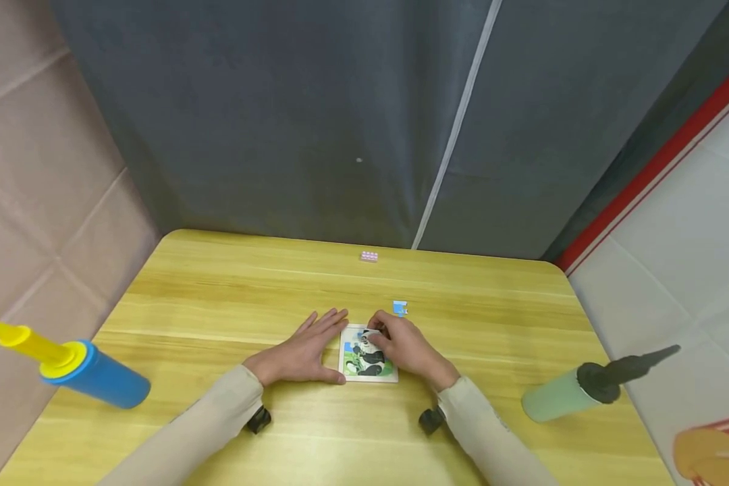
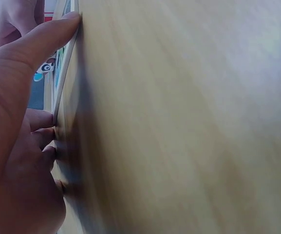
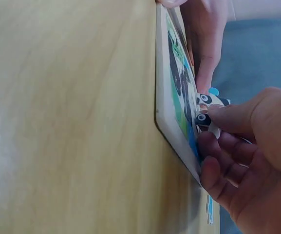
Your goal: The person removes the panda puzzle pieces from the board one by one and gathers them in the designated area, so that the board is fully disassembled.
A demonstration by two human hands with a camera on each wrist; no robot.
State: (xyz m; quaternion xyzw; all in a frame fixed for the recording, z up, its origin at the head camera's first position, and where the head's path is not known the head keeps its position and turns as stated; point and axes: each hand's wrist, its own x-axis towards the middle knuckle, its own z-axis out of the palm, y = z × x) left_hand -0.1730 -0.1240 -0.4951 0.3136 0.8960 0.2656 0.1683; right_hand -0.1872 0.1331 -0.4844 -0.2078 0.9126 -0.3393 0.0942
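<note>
On the puzzle board [image 1: 370,372] mid-table: right hand [image 1: 408,347] pinches a panda-face piece [image 3: 206,116] at the board's far edge. Left hand [image 1: 304,352] lies flat, fingers straight, bracing the board's left edge. Spare blue piece [image 1: 400,308] just beyond the board, nearer the right hand.

Table [image 1: 219,297] pale wood w/ smooth satin finish; puzzle board [image 1: 367,361] glossy printed card; backdrop [image 1: 279,121] matt cloth.
</note>
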